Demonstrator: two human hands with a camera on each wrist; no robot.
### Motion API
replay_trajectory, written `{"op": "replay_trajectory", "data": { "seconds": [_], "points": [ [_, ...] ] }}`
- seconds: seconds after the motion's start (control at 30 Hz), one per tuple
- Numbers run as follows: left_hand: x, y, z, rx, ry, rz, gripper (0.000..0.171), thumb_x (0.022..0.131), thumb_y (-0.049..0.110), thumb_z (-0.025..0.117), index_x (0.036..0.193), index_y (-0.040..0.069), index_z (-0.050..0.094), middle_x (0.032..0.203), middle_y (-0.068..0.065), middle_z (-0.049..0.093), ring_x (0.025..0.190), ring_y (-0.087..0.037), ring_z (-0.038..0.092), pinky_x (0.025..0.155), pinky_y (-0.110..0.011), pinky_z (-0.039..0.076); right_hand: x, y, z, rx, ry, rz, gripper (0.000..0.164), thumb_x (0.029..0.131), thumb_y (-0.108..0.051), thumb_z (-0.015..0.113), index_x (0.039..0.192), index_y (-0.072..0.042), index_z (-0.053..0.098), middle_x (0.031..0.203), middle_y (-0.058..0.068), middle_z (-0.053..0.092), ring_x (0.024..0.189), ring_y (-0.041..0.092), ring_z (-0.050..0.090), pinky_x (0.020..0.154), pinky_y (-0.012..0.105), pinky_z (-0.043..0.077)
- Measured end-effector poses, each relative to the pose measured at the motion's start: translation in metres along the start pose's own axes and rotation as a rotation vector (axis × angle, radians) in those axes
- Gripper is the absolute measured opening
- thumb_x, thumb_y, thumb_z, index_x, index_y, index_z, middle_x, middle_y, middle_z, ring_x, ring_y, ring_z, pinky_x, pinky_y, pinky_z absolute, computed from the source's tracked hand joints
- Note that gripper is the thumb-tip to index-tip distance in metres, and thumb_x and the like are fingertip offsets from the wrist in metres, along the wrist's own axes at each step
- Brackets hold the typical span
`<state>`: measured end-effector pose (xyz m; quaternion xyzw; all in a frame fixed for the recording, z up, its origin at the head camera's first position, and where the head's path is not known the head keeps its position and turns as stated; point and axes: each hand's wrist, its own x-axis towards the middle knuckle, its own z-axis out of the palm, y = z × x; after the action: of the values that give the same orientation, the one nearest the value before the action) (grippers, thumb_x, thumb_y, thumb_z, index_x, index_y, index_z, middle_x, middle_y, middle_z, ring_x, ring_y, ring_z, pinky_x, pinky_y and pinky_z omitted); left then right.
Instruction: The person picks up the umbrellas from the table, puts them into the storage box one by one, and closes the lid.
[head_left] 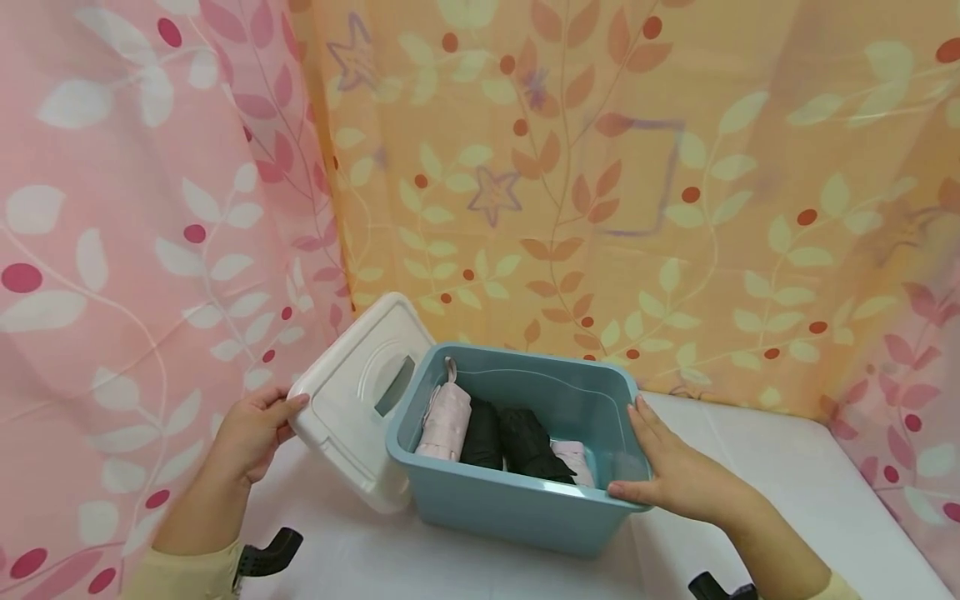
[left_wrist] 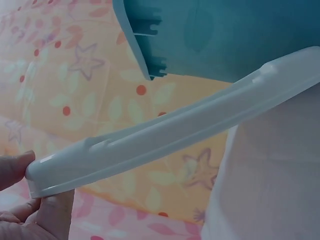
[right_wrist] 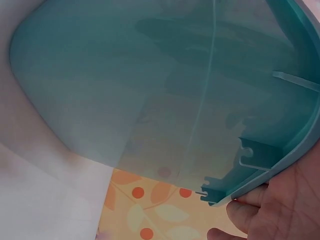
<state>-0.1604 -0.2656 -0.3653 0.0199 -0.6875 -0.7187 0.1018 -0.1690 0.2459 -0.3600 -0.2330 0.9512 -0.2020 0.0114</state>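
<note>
My left hand [head_left: 255,433] pinches the corner of a white lid [head_left: 345,400] between thumb and fingers. The lid is tilted against the left end of a blue storage box [head_left: 510,517], and a grey oval handle [head_left: 394,386] shows in its middle. In the left wrist view, the lid's edge [left_wrist: 165,135] runs from the pinching fingers toward the box. My right hand [head_left: 682,475] grips the box's right rim, fingers beneath it in the right wrist view. Inside lie a pink folded umbrella [head_left: 447,417] with a loop, two black folded bundles [head_left: 528,442] and a pale pink item [head_left: 573,458].
The box stands on a white-covered table [head_left: 735,450]. Behind it hangs an orange leaf-patterned curtain [head_left: 570,167], with a pink curtain [head_left: 135,250] at the left. Black wrist mounts [head_left: 272,552] sit on both wrists.
</note>
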Motion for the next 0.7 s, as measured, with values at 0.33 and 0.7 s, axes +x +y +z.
{"op": "replay_trajectory", "data": {
  "seconds": [0.33,0.7],
  "points": [
    [-0.002,0.02,0.003,-0.184,-0.012,0.136,0.009,0.087,0.006,0.061,0.091,0.013,0.065,0.089,0.004,0.064,0.075,-0.009,0.064,0.068,-0.022,0.053,0.002,0.002,0.002,-0.002,0.006,0.003,0.112,0.072,-0.067,0.06,0.145,0.004,0.01,0.152,0.019,0.001,0.136,0.04,0.012,0.1,0.059,0.025],
    [-0.002,0.062,0.006,-0.426,0.003,0.309,0.013,0.082,-0.008,0.061,0.092,-0.001,0.066,0.085,-0.008,0.067,0.075,-0.013,0.066,0.065,-0.024,0.053,0.002,0.002,0.001,0.009,0.005,0.01,0.113,0.072,-0.067,0.06,0.145,0.003,0.01,0.152,0.017,0.0,0.136,0.039,0.01,0.1,0.059,0.023]
  ]
}}
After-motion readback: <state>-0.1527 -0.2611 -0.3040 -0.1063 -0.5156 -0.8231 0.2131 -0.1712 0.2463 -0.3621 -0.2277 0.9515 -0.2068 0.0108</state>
